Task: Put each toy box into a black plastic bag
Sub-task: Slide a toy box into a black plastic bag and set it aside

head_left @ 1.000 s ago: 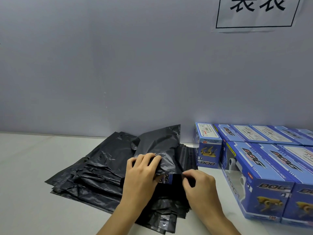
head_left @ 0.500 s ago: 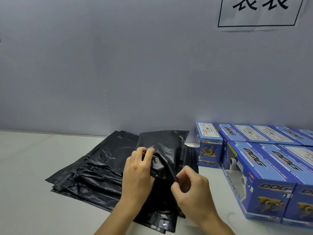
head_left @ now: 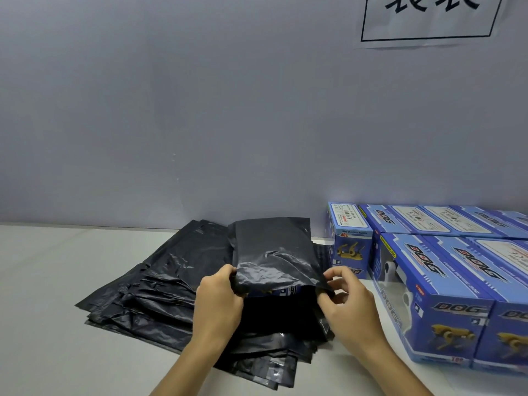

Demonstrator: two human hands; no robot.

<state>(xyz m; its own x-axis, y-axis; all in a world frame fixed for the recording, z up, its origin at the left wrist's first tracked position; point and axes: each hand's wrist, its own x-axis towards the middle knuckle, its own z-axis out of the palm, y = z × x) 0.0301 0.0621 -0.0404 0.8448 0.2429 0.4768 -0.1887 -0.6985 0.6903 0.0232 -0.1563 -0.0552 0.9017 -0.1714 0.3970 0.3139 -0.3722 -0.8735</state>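
Observation:
A black plastic bag point(head_left: 271, 252) lies on top of a pile of black bags point(head_left: 171, 284), bulging over a blue toy box point(head_left: 281, 290) whose near end shows in the bag's mouth. My left hand point(head_left: 218, 304) grips the left side of the bag's upper edge. My right hand point(head_left: 347, 304) pinches the right side of that edge. The mouth is stretched wide between the two hands. Most of the box is hidden inside the bag.
Several blue DOG toy boxes point(head_left: 437, 284) stand in rows at the right of the white table point(head_left: 43, 324), one upright box point(head_left: 350, 238) nearest the bags. A grey wall point(head_left: 200, 110) rises just behind, with a paper sign point(head_left: 428, 18) at top right.
My hands have moved apart along the bag's edge and pulled its mouth wide. The bag has flattened and spread over the box, and the blue end of the box shows again.

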